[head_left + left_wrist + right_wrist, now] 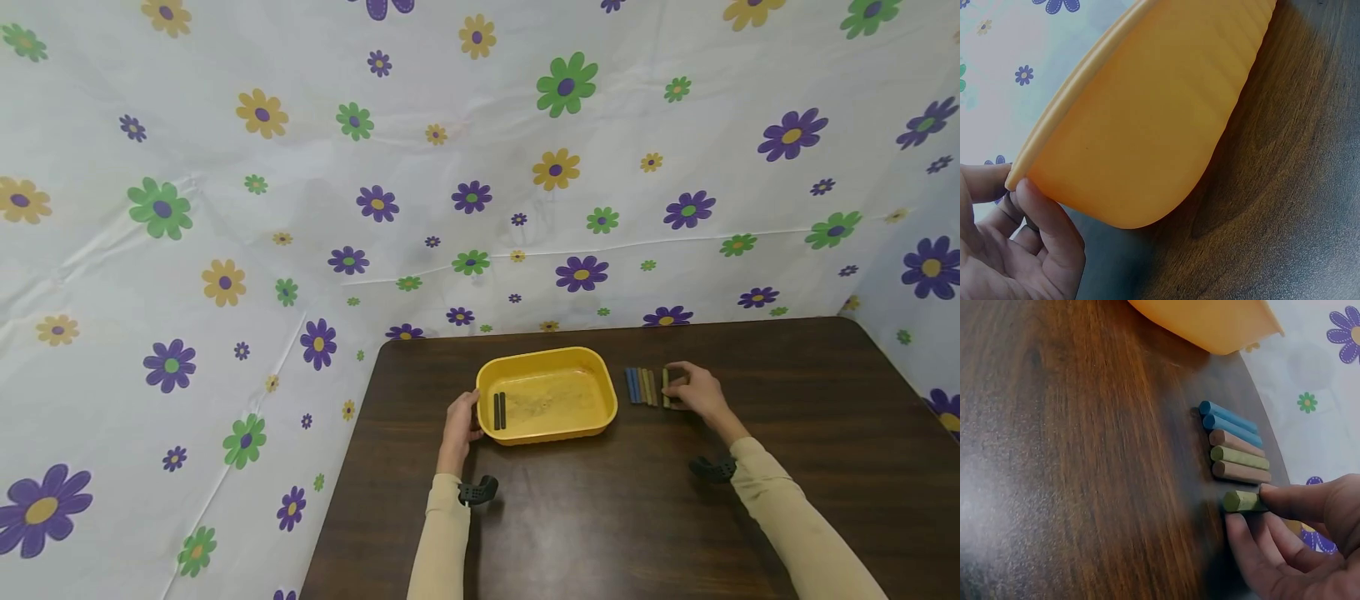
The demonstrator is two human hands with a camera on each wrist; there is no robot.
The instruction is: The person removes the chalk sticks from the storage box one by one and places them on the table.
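Note:
My left hand (pixel 456 427) pinches the left rim of a yellow plastic tub (pixel 547 437), thumb on the outside, as the left wrist view shows. Two dark chalk sticks (pixel 499 411) lie side by side in the tub's left end. To the right of the tub, my right hand (pixel 699 392) holds a yellow-green chalk stick (pixel 1242 501) between thumb and fingers, low over the table. Just left of that stick runs a neat row of chalk: two blue sticks (pixel 1232 423), a brownish one (pixel 1236 442), a yellow-green one (pixel 1240 457) and another brownish one (pixel 1241 472).
Everything stands on a dark wooden table (pixel 570 525), close to its far edge. Behind and to the left hangs a white flowered sheet (pixel 450 100). Each wrist wears a black camera band (pixel 478 490).

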